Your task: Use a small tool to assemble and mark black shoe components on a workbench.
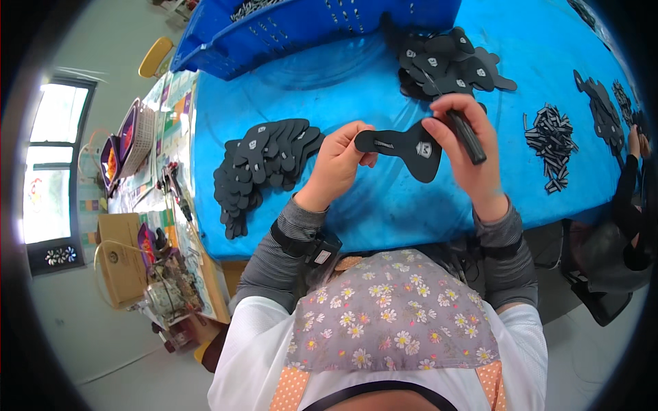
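In front of my chest, a flat black shaped piece (419,163) with a pale emblem and a short slotted strip is held between both hands. My left hand (337,161) is closed, pinching its narrow left end. My right hand (469,147) is closed too, its thumb on the upper right lobe of the piece. A tool with a dark ridged handle (468,139) lies across my right palm; a thin shaft seems to point away from me, its tip unclear. Left of my left hand is a fanned pile of similar black pieces (267,154).
More black pieces (449,63) lie heaped beyond my right hand, near a blue crate (315,34). A mound of small dark strips (550,144) sits on the blue tabletop (356,75) at right. Another person's hand (636,145) is at the far right edge.
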The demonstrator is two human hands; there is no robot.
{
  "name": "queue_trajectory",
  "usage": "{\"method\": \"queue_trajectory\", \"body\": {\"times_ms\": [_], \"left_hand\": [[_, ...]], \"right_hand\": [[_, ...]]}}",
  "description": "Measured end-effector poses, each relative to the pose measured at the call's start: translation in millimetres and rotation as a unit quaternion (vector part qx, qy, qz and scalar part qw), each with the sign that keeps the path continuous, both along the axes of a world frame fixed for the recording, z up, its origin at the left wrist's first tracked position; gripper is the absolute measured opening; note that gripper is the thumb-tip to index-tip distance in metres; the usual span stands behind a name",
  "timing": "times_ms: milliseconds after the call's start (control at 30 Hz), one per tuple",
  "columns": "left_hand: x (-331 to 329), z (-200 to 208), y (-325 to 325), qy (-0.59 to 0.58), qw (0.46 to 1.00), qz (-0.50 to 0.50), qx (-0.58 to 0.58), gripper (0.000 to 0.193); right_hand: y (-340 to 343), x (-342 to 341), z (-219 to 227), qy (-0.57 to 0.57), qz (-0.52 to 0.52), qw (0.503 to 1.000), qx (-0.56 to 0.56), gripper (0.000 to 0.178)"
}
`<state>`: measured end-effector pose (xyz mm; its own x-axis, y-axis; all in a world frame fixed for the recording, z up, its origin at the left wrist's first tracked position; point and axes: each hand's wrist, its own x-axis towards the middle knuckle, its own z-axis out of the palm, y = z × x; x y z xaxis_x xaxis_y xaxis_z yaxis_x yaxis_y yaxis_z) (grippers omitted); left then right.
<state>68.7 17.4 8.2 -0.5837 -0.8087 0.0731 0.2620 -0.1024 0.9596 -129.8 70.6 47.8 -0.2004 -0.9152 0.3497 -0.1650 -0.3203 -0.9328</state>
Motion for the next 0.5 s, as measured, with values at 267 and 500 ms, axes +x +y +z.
{"method": "queue_trajectory", "body": {"times_ms": [267,500], "left_hand": [[4,-17,-6,0.034,0.998,0.053,0.002,0.022],[3,-9,-6,-0.049,0.999,0.013,-0.016,0.013]], "right_hand": [[-48,-6,5,0.033,0.123,0.992,0.002,0.014],[-55,-2,-23,0.054,0.086,0.995,-0.002,0.015]]}}
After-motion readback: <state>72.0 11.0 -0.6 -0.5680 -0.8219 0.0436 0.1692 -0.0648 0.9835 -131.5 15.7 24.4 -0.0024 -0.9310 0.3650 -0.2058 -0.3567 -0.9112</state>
